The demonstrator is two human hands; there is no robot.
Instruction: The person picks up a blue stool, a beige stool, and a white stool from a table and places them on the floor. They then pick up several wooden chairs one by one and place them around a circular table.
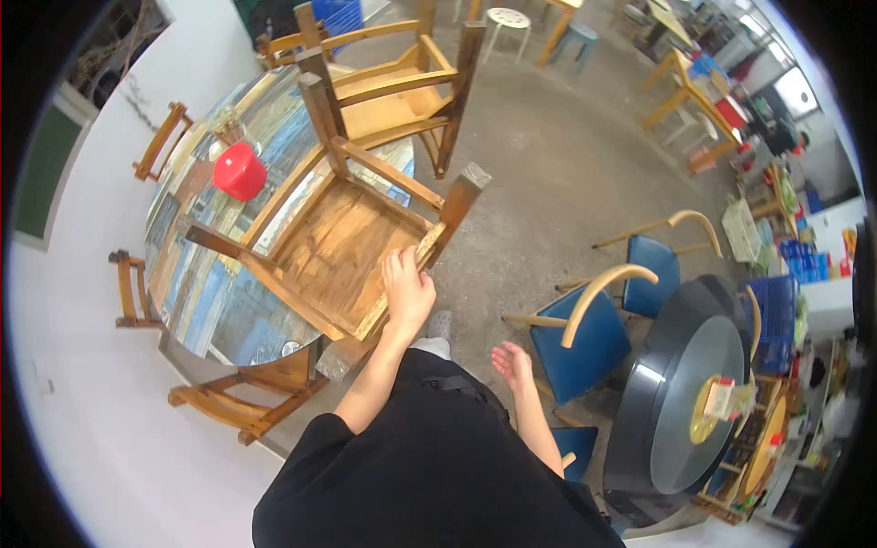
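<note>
An upturned wooden chair (333, 233) lies on the round table, its legs sticking up and the underside of its seat facing me. My left hand (408, 288) grips the near right rail of its seat frame, fingers curled over the edge. Out to the right, my right hand (512, 365) hangs over the floor with fingers apart and nothing in it. Behind the first chair, a second wooden chair (393, 100) is also upturned. The round table (219, 301) has a top of multicoloured plank pattern. On it stands a red bucket-like container (239, 172).
Wooden chairs (247, 402) stand against the white wall on the left. To my right are blue-seated chairs (580, 342) around a dark round table (630, 438) with a glass turntable (681, 393). A white stool (508, 18) stands farther off on the concrete floor (548, 173).
</note>
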